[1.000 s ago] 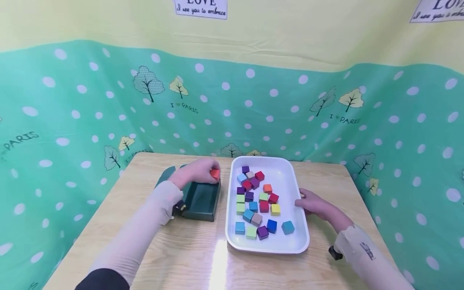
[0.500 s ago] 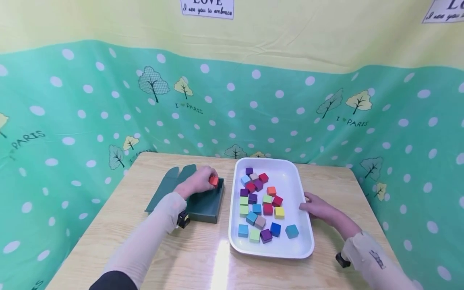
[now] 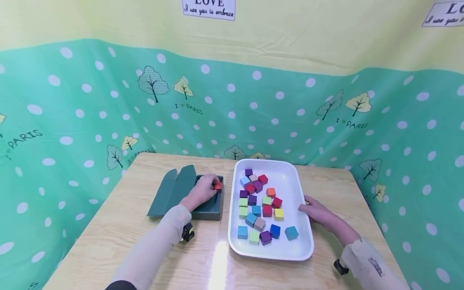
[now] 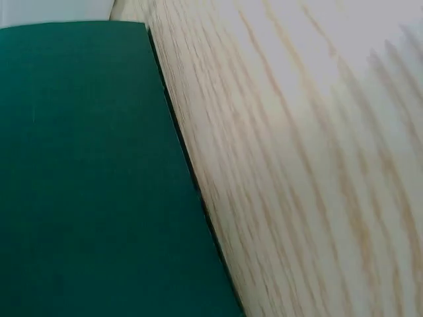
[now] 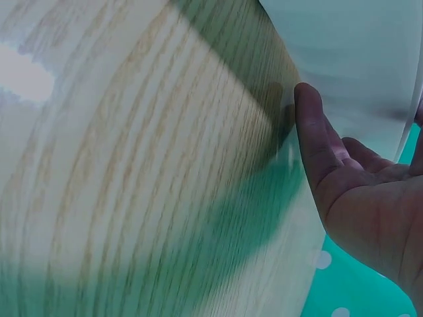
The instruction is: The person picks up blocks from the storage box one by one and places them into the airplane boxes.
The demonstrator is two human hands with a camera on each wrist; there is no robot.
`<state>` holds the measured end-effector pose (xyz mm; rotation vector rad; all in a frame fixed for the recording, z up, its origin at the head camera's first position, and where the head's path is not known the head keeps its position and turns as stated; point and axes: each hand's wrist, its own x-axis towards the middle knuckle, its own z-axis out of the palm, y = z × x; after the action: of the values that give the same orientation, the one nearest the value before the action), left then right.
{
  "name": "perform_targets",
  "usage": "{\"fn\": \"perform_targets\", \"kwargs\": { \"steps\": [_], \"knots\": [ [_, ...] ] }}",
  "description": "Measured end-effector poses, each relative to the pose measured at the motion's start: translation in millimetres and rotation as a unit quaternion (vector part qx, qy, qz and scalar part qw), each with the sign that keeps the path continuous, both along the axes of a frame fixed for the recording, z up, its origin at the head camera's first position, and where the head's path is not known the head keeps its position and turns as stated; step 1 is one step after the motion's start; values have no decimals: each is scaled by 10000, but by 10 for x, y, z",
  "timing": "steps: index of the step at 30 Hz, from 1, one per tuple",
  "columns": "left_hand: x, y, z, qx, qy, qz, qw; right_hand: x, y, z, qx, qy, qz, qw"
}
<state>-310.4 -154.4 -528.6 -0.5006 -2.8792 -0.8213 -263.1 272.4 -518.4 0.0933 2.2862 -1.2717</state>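
Observation:
My left hand (image 3: 202,191) reaches down into a dark green box (image 3: 207,216) and pinches an orange-red cube (image 3: 218,186) by the box's far right corner. Its fingertips are partly hidden behind the knuckles, and I cannot tell if the cube touches the floor. The left wrist view shows only the green box wall (image 4: 99,172), with no fingers. At the right side of a white tray (image 3: 270,253), my right hand (image 3: 319,210) grips the rim. In the right wrist view, the thumb (image 5: 310,119) lies against the tray's outer wall (image 5: 350,59).
Several coloured cubes lie in the tray, among them a yellow one (image 3: 278,214) and a dark blue one (image 3: 275,230). The box's lid flaps (image 3: 177,189) are folded out to the left. A wooden table (image 3: 174,262) carries everything, and a green patterned cloth (image 3: 253,112) hangs behind.
My left hand has lowered the orange-red cube from above the box's far rim to inside the box. The right hand has kept its hold on the tray. The view has shifted slightly.

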Motion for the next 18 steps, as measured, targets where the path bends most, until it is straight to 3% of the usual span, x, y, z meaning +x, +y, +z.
{"fn": "perform_targets", "kwargs": {
  "steps": [4,8,13,16,18],
  "knots": [
    [109,45,-3,-617,37,545,9966,44,-5,-33,-114,-38,-33,9999],
    [208,93,42,-1319,-314,903,9866,59,-1,-45,-164,-21,-138,9998],
    [351,113,26,-1623,-710,590,9824,43,-7,-34,-122,-16,-174,9998],
    [439,128,42,-1526,-866,466,9834,38,2,-8,-48,-17,-179,9998],
    [468,139,58,-1459,-759,485,9852,35,11,17,-19,31,-197,9998]
  ]
}}
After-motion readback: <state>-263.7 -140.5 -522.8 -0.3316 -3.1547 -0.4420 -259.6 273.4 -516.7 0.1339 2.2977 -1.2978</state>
